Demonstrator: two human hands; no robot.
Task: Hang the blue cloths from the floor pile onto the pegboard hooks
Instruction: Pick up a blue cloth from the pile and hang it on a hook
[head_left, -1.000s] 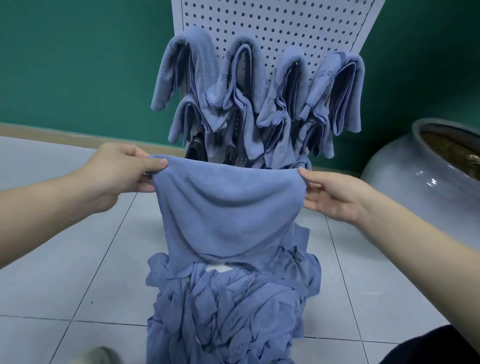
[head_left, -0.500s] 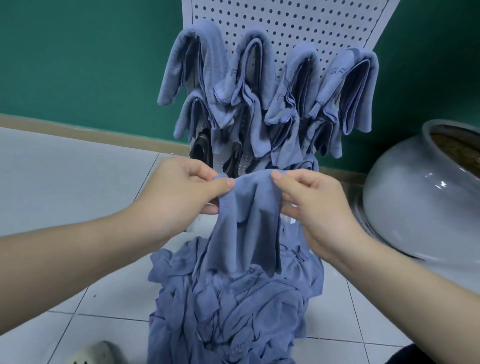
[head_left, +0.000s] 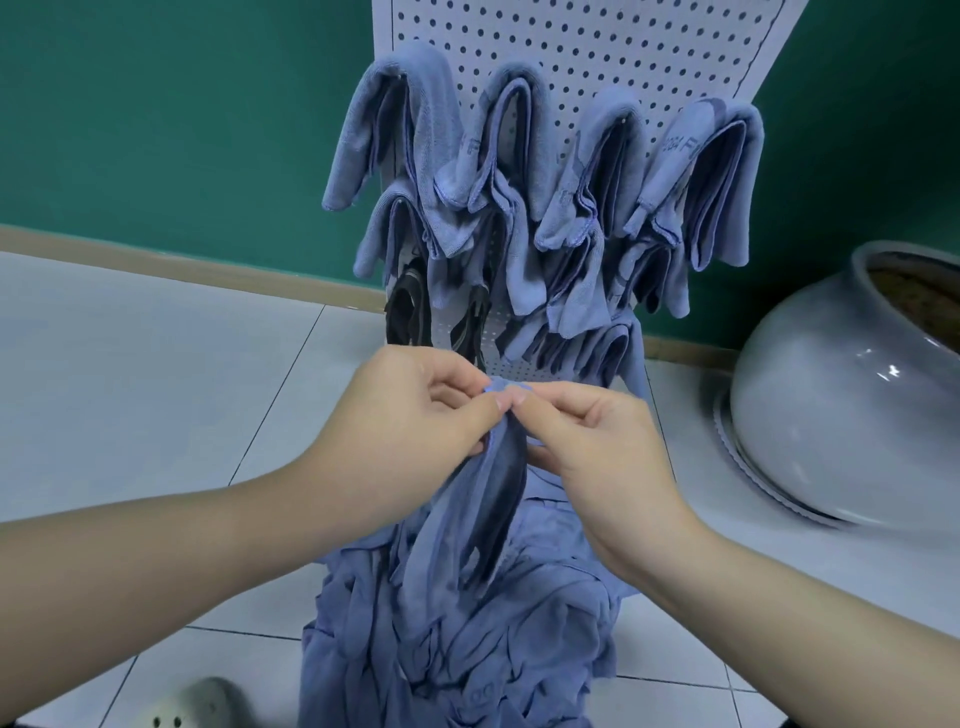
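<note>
A white pegboard (head_left: 582, 47) leans against the green wall, with several blue cloths (head_left: 519, 171) draped over its hooks in rows. A pile of blue cloths (head_left: 467, 639) lies on the tiled floor below it. Above the pile hangs one folded blue cloth (head_left: 488, 493), its two top corners pinched together. My left hand (head_left: 410, 415) and my right hand (head_left: 592, 441) both grip that top edge, fingertips touching, just in front of the board's lowest row.
A large grey glazed pot (head_left: 852, 395) stands on the floor at the right, close to the board. Two black hooks (head_left: 410, 306) show bare at the board's lower left. A pale shoe (head_left: 197, 706) sits at the bottom left. Open floor tiles lie to the left.
My hands have come together from wide apart, folding the spread cloth in half so it hangs narrow. The view has moved closer to the pegboard.
</note>
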